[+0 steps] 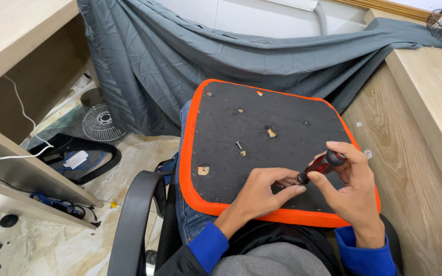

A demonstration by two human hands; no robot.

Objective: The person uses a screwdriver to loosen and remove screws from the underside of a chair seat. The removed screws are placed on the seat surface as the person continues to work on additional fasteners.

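- Blue cuffs sit lowest in my view, at the bottom centre and bottom right of the frame, with both hands reaching up from them over the seat pad.
- Red-and-black screwdriver [322, 166] lies between the two hands at lower right of centre; its long axis runs diagonally, black handle cap up and to the right, tip end down and to the left.
- I see the right hand [351, 191] grasping the handle, thumb and fingers wrapped around its upper end.
- I see the left hand [262, 191] pinching closed at the screwdriver's lower end; the tip itself is hidden by the fingers.
- Under both hands lies the upturned chair seat pad [262, 128], black underside with an orange mesh edge, filling the centre.
- One loose bolt [239, 145] rests on the pad, up and left of the hands, well clear of them.
- Black chair armrest [134, 225] curves at lower left.
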